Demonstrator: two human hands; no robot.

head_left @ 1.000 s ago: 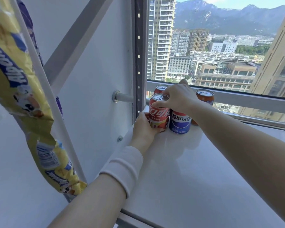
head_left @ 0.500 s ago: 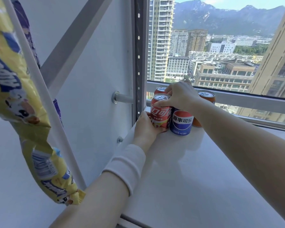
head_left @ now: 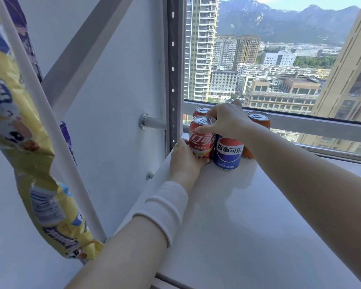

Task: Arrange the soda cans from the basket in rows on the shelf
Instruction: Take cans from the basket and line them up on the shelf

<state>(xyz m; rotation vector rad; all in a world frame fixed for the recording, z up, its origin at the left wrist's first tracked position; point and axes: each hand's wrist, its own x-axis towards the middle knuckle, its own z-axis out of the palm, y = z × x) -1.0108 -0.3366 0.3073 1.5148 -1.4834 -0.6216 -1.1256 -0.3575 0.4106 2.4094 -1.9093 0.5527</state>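
Observation:
Several soda cans stand upright in the far left corner of the white shelf [head_left: 248, 215]. In front are a red cola can [head_left: 202, 140] and, touching its right side, a blue Pepsi can [head_left: 228, 152]. Behind them stand another red can [head_left: 201, 110] and an orange can [head_left: 258, 119]. My left hand [head_left: 183, 161] is wrapped around the lower left side of the front red can. My right hand [head_left: 227, 119] grips the top of the blue can, with a finger on the red can's rim. The basket is out of view.
A perforated dark shelf upright [head_left: 173, 69] and a white side panel [head_left: 113, 101] close the left side. A window rail [head_left: 321, 128] runs behind the cans. Yellow snack bags [head_left: 19, 132] hang on a white rack at the left.
Both hands stay on the two front cans. The right hand's finger has slid down onto the red can's rim; the cans have barely shifted.

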